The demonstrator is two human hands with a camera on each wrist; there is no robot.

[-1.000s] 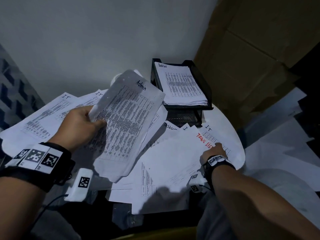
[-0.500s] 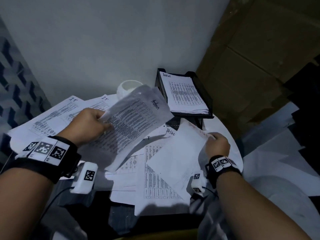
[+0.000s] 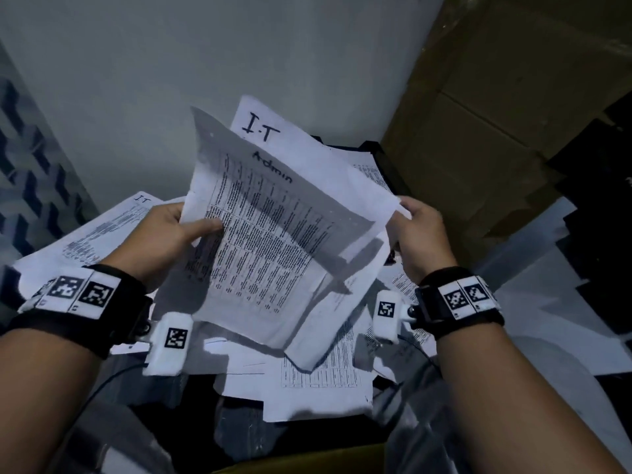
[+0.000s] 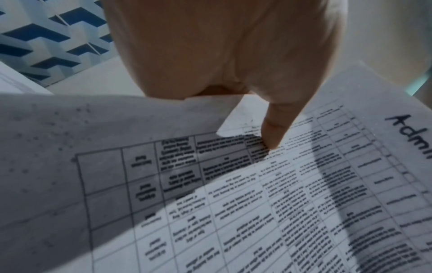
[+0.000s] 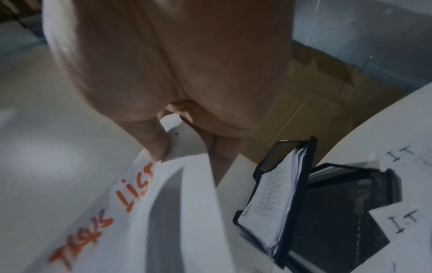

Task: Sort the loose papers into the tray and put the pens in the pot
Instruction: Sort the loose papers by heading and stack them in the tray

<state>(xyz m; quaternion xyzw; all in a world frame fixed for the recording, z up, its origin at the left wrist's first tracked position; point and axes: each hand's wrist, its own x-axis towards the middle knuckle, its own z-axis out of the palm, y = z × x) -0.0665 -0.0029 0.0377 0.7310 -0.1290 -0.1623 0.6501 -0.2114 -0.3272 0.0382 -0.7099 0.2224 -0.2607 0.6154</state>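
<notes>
A person's left hand (image 3: 164, 234) grips a sheet marked "Admin" (image 3: 260, 234), thumb pressed on its printed table and the other fingers hidden behind the paper. Fanned behind it is an "I.T" sheet (image 3: 270, 138), though which hand carries that one cannot be told. To the right, the right hand (image 3: 419, 234) pinches the corner of a page lettered "Task List" in red (image 5: 131, 194), thumb on one face and a finger on the other. More loose papers (image 3: 325, 378) lie overlapping on the counter (image 5: 383, 118) below, some also marked I.T. At far right, seen from the right wrist, the black mesh tray (image 5: 346, 212) stands on the counter, a squared stack already in its upper tier (image 5: 273, 208). No pens or pot are in view.

The step in hand appears to be gathering and sorting sheets by heading. It would likely go best by reading each heading, squaring like sheets edge to edge, supporting them from beneath, then sliding each batch flat into its tier.

The sheets are thin, limp office paper, creased and bowing under their own weight, likely to slip apart or buckle against the tray's rigid wire walls.
</notes>
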